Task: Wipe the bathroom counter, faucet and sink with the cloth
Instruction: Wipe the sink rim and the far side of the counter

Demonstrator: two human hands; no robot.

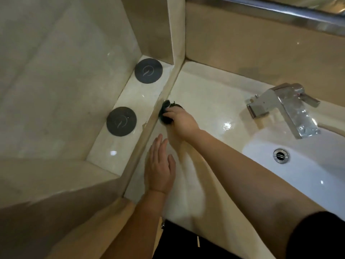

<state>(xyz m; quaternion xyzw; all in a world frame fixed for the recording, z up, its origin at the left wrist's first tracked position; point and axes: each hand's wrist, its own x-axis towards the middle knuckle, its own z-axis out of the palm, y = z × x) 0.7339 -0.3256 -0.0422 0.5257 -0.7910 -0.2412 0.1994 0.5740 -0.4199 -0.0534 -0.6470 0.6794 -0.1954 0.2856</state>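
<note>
My right hand point(179, 119) grips a small dark cloth point(165, 113) and holds it against the left end of the beige counter point(205, 101), right at the foot of the low side wall. My left hand point(160, 167) lies flat with straight fingers on the counter nearer to me, holding nothing. The chrome faucet point(283, 107) stands at the back right, its spout over the white sink point(308, 171), whose chrome drain point(281, 155) shows. Most of the cloth is hidden under my right hand.
Beyond the low side wall a raised ledge point(127, 135) carries two round dark coasters point(148, 70) point(121, 121). A tiled wall rises behind the counter, with a metal-edged mirror frame point(280, 12) at top right. The counter's front edge is near my body.
</note>
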